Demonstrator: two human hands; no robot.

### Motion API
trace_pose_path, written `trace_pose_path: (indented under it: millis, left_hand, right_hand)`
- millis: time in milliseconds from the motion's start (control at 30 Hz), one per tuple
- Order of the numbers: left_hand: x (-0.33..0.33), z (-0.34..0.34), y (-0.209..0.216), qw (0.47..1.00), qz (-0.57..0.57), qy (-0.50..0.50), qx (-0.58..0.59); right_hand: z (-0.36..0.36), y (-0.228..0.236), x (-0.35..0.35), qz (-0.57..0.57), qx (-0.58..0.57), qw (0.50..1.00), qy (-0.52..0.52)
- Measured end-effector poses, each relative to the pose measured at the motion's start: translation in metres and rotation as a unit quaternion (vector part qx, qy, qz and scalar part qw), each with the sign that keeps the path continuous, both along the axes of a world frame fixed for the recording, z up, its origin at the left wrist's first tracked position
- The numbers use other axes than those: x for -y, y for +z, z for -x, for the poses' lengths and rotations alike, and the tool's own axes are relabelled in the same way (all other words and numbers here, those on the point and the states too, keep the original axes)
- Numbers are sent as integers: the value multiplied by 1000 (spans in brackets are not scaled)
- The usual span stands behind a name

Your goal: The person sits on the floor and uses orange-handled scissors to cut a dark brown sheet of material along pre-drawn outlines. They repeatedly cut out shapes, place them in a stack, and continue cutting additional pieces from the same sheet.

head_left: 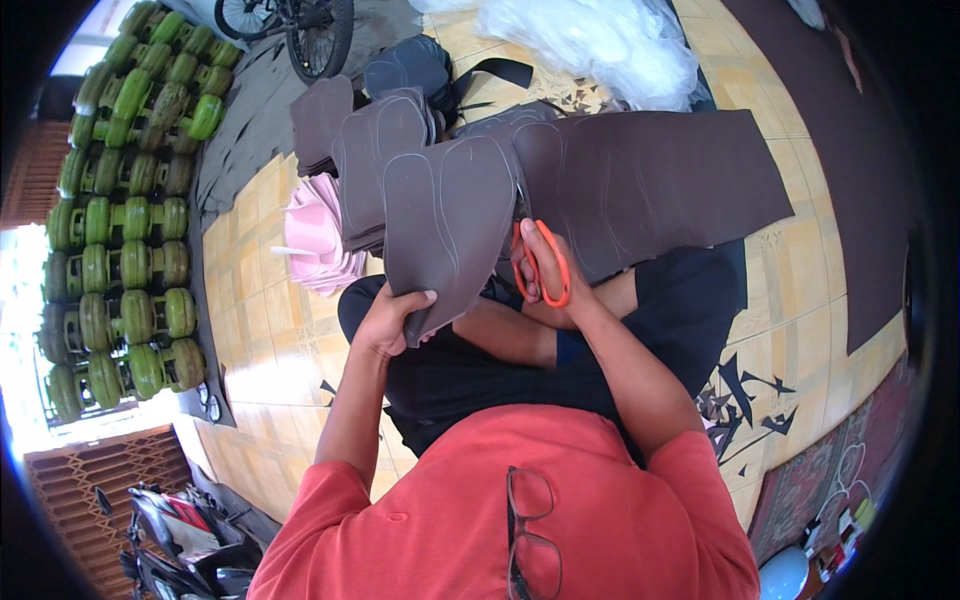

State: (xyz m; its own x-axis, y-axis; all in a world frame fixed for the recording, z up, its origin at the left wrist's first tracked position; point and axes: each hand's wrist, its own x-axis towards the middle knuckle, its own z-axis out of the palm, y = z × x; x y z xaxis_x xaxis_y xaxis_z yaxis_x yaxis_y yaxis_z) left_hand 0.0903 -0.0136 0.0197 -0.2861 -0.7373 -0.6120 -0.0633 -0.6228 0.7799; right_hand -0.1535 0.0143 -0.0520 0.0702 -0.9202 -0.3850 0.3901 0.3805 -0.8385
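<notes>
A dark brown sheet (650, 185) with pale sole-shaped outlines drawn on it lies over my lap and reaches out to the right. My left hand (390, 318) is closed on the lower edge of its left part, thumb on top and fingers underneath. In my right hand (548, 265) are scissors with orange handles (557, 268), my fingers through the loops. Their blades sit at the slit between the left part and the rest of the sheet, and are mostly hidden by it.
Stacks of brown cut pieces (362, 165) and pink pieces (318, 235) stand on the tiled floor beyond my left hand. Dark scraps (740, 390) lie at the right. Green gas cylinders (130, 215) are piled at the left. Clear plastic (600, 45) and another brown sheet (850, 190) lie farther off.
</notes>
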Motion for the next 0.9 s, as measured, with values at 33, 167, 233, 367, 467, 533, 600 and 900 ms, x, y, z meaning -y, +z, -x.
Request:
trace_pose_path:
  millis: [33, 167, 233, 367, 467, 533, 600, 900]
  left_hand:
    - [2, -7, -4, 1000, -1, -3, -11]
    - [3, -13, -4, 1000, -7, 5, -22]
    - [-2, -10, 5, 1000, -1, 9, -20]
    - [-7, -8, 16, 1000, -1, 26, -10]
    - [-6, -19, 9, 998, 5, 39, -42]
    - [-5, -22, 5, 995, 12, 80, -51]
    - [3, -30, 4, 995, 14, 78, -59]
    - [124, -86, -1, 988, 115, 92, 35]
  right_hand:
    - [3, 1, -1, -15, -27, 999, 18]
    - [6, 8, 1, -5, -65, 998, 24]
    - [4, 8, 5, 8, -56, 998, 11]
    - [5, 2, 20, 45, -102, 994, -22]
    - [8, 16, 17, 28, -143, 989, 15]
    - [4, 17, 14, 59, -175, 983, -3]
    - [2, 8, 12, 70, -162, 983, -48]
    - [10, -23, -6, -3, -90, 990, -109]
